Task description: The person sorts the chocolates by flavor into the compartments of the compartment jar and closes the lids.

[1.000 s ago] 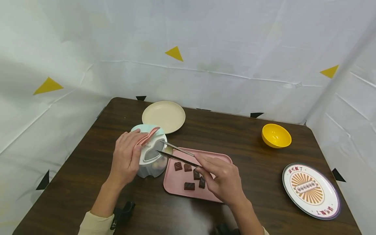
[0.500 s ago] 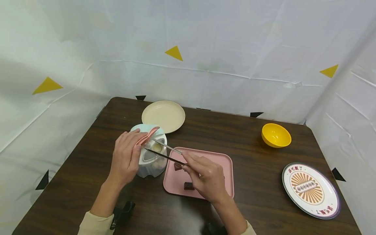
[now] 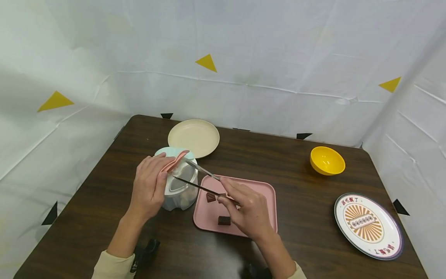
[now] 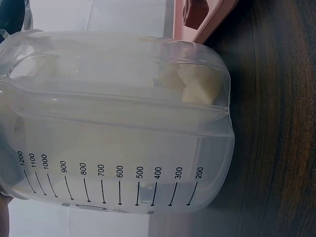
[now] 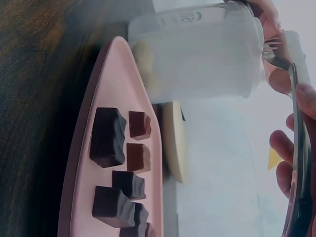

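Note:
My left hand [image 3: 150, 182] rests on the top of a clear measuring container [image 3: 181, 200], against its raised pink flap [image 3: 179, 159]. My right hand [image 3: 249, 205] grips metal tongs [image 3: 200, 187], whose arms are spread apart over the container's opening. Fork tines [image 5: 272, 47] form one tip of the tongs, close to the left hand's fingers. Pale pieces [image 4: 200, 84] lie at the bottom of the container in the left wrist view. Beside it, a pink tray [image 3: 259, 188] bears several chocolates [image 5: 108, 138], some hidden behind the right hand in the head view.
A cream plate [image 3: 194, 137] lies behind the container. At the back right stands a yellow bowl [image 3: 327, 161], with a patterned white plate [image 3: 364, 224] nearer the table's right edge. White sheeting [image 3: 251, 46] encloses the table's back and sides.
My right hand and the tongs have moved left, farther over the container. The pale piece seen between the tongs' arms no longer shows there. My left hand stays still.

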Tool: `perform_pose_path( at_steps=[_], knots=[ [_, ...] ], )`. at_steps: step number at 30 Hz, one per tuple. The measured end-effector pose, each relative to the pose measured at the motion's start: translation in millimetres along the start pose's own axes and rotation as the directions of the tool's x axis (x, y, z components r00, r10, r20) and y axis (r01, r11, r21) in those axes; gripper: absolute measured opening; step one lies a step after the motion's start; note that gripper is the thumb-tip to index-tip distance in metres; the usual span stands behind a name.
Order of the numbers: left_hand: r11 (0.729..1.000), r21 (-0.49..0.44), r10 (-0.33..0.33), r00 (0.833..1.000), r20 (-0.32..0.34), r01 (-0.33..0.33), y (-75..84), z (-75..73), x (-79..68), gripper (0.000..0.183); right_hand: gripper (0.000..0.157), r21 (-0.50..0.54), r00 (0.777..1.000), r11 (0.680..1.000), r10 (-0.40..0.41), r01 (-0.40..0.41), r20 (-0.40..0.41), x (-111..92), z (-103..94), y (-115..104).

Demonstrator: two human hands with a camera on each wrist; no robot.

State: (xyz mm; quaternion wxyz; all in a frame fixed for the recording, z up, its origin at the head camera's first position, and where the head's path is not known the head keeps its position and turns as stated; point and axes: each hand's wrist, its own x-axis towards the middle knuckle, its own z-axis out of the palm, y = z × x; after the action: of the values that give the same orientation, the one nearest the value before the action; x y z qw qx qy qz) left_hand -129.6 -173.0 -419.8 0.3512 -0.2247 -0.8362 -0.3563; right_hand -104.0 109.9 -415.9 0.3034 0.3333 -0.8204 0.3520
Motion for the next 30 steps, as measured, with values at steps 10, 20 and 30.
perform_pose_path(
  at_steps=[10,20,30],
  knots=[
    [1.000,0.008,-0.004,1.000,-0.002,0.004,0.2,-0.2,-0.1,0.041,0.061,0.049,0.991,0.990,0.131,-0.132,0.025,-6,-13.8,-4],
    [1.000,0.006,-0.013,1.000,0.005,0.013,0.3,-0.6,0.0,0.040,0.091,-0.007,0.888,0.888,0.460,-0.460,-0.011,-36,-28.0,0],
    [1.000,0.002,-0.014,1.000,0.006,0.014,-0.4,-0.3,0.1,0.041,0.079,-0.068,0.638,0.637,0.750,-0.767,-0.174,-76,-39.9,12]
  ],
)
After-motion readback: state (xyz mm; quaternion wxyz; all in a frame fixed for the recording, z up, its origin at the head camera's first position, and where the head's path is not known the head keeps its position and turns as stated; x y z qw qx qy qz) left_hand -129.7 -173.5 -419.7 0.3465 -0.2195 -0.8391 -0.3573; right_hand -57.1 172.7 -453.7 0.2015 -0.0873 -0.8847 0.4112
